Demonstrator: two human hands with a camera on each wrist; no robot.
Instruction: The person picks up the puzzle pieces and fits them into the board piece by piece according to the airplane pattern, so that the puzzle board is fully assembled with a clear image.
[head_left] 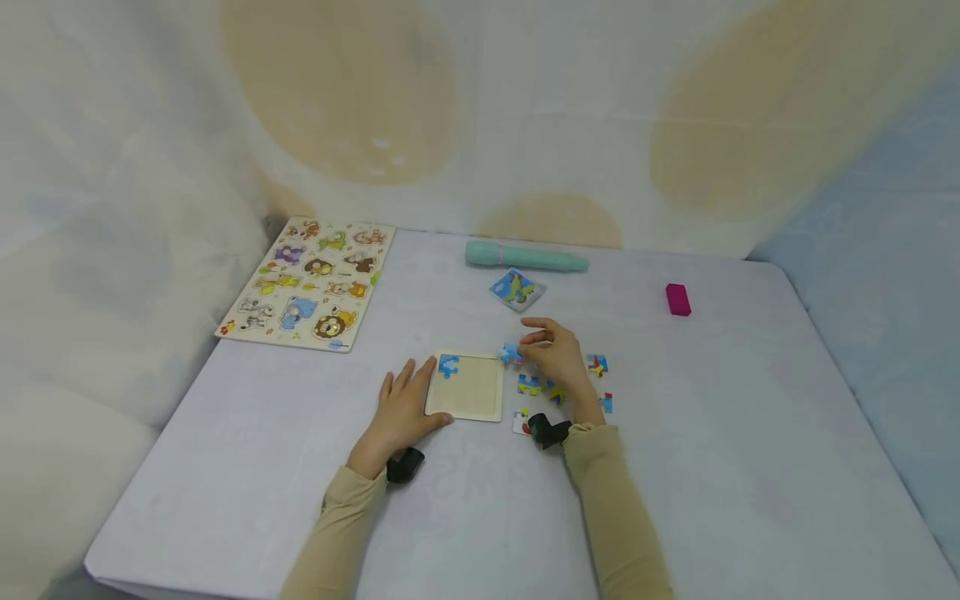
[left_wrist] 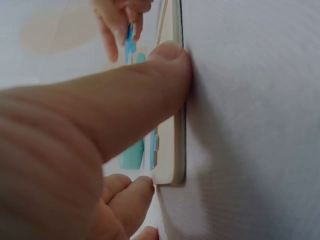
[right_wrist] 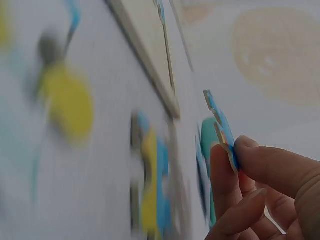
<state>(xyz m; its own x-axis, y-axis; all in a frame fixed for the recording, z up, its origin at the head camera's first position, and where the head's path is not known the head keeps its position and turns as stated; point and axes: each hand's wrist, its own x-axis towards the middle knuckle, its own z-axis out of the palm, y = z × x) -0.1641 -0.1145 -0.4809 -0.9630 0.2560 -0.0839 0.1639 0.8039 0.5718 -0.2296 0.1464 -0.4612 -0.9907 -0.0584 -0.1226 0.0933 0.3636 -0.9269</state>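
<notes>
Between thumb and fingers my right hand (head_left: 556,358) pinches a blue puzzle piece (right_wrist: 223,131), raised just off the right edge of a square wooden puzzle tray (head_left: 472,392). One blue corner piece (head_left: 448,366) lies in the tray's upper left corner. Along the tray's left side rests my left hand (head_left: 402,410), its fingers spread and its thumb on the near edge. Loose pieces lie right of the tray: a yellow-and-blue piece (head_left: 529,384), a white piece with red (head_left: 521,422) and several more, partly hidden under the right hand and wrist.
An animal puzzle board (head_left: 307,283) lies at the back left. Behind the tray are a small picture card (head_left: 517,289) and a teal tube-shaped object (head_left: 527,256). A magenta block (head_left: 678,300) sits at the back right. Fabric walls border the white table (head_left: 750,467).
</notes>
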